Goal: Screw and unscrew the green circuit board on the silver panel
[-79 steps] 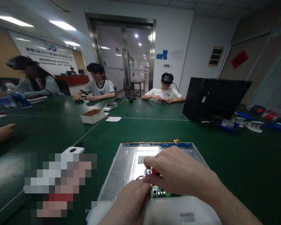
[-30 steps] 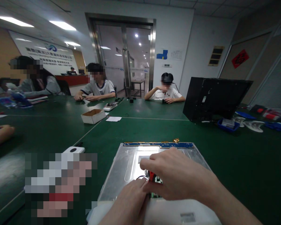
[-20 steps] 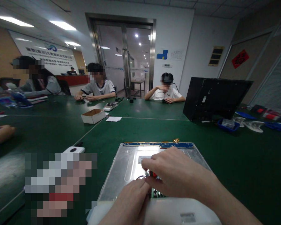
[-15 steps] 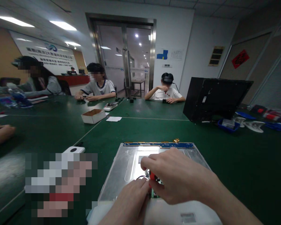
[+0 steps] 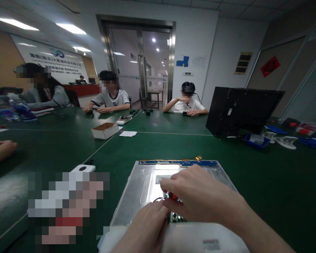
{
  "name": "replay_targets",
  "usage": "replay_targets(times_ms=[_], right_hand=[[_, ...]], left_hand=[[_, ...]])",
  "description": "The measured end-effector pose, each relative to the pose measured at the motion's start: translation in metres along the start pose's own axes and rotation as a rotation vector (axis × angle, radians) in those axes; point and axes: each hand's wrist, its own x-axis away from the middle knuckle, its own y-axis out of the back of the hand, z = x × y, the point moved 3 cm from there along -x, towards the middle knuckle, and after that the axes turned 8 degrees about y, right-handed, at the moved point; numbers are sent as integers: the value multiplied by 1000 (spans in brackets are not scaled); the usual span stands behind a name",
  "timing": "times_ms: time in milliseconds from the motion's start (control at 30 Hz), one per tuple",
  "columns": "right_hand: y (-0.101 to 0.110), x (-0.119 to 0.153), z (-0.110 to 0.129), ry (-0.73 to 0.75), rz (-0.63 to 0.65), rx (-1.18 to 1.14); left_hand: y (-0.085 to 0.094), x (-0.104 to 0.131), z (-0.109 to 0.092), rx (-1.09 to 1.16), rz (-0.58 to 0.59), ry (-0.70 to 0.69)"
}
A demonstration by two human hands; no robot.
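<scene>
In front of me lies a silvery metal panel, with a blue circuit strip along its far edge. My right hand is closed round a small orange-and-black handle, which looks like a screwdriver's; its tip is hidden. Underneath that hand a green circuit board partly shows. My left hand rests beside the board with its fingers bunched together, next to a thin dark wire. Whatever is between those fingers is hidden from view. A pale plastic cover lies along the near side.
A black monitor stands to the right, near a blue tray. Ahead on the green table sits a white open box. At left lies a blurred-out white object. Several people sit around the table; one hand shows at far left.
My right fingers have shifted slightly on the orange-and-black handle, which now looks more tilted and covered. More of the green board shows below. My left hand stays nearly still.
</scene>
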Motion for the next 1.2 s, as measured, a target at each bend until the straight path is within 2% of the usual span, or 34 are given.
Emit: replay_targets(times_ms=[267,467,800,1033,1200], right_hand=[[2,3,1,18,-3,-37],[-3,0,-2,-18,3,14],[5,5,3,56,33,-46],[0,1,-1,-9,34,-5],[2,2,1,9,38,-40]], left_hand=[[-2,1,1,12,-42,-10],[-2,1,4,5,54,31],[-6,0,4,-4,2,-22],[1,2,0,-5,20,12],[-1,-1,0,27,5,-15]])
